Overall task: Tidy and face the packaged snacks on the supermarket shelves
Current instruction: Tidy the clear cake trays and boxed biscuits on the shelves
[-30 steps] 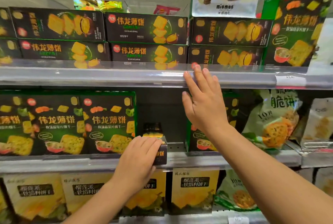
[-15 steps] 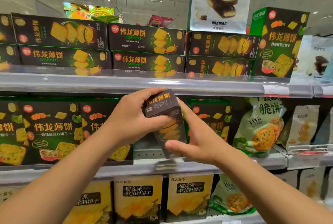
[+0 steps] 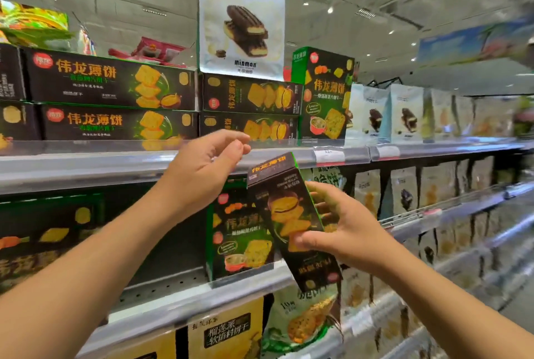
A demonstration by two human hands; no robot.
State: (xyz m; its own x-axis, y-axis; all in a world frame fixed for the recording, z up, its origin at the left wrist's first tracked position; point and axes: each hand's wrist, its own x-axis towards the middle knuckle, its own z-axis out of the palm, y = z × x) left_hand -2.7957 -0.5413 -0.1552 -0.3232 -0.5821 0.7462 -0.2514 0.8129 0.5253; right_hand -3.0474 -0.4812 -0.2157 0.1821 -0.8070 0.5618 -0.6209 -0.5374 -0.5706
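Head view: an open gap on the middle shelf [image 3: 161, 298] is seen behind the left hand [image 3: 202, 167], fingers loosely curled, nothing held, just above one dark biscuit box [image 3: 291, 220]. Box is tilted, gripped by the right hand [image 3: 344, 228], thumb on front, fingers behind. One green box [image 3: 239, 231] stands behind it.

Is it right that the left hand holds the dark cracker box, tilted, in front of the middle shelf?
Not quite: in the head view the right hand holds the dark cracker box. The left hand is above it, apart, holding nothing. The box is tilted in front of the middle shelf, as you say.
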